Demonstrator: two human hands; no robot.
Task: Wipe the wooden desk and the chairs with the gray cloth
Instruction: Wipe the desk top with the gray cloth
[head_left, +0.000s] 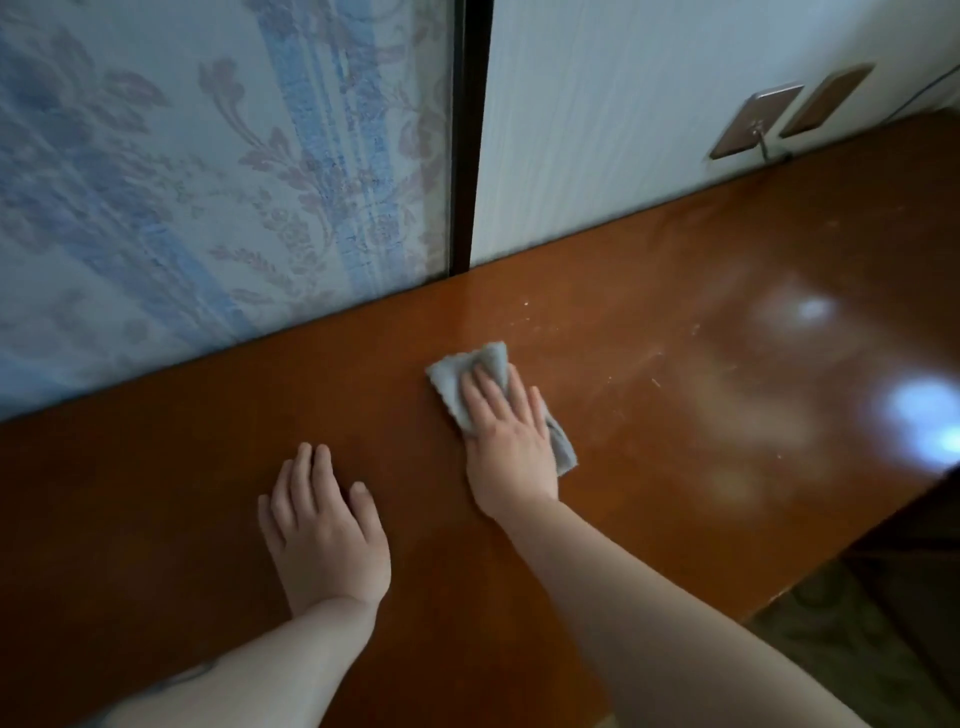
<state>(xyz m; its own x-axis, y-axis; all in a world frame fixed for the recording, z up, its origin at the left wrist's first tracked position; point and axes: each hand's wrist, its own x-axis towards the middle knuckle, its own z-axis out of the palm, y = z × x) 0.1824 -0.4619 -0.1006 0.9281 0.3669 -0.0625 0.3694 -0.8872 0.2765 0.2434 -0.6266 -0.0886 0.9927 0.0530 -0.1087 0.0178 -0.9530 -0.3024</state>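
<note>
Right fingers (488, 397): laid flat and close together on top of the cloth, pinching nothing; you press down with them so that the whole palm drives the cloth across the wood.
Right hand (506, 441): palm down near the middle of the surface, arm stretched forward from the near right, which suits a long sweeping stroke.
Cloth (457, 382): gray, soft and bunched into a loose pad, with wavy edges showing to the far left of your fingers and a corner trailing out on the right by the wrist; it lies trapped between your hand and the wood.
Left fingers (311, 475): extended, side by side, thumb slightly apart, holding nothing.
Left hand (327, 535): resting flat on the wood to the near left, well apart from the cloth; my guess is that you lean on it for balance while the other arm reaches.
Surface (675, 312): a long brown wooden desk top, smooth and glossy, throwing back pale blurs of light on the right.
Marks: pale specks and fine scratches or dust lie just right of the cloth and toward the far edge, so that stretch probably needs wiping.
Wall (597, 130): pale and finely striped, carrying two brown plates (756, 122) at the far right.
Panel (182, 182): a flat flowered fabric, blue and pink, behind the desk on the left.
Chairs: none in view.
</note>
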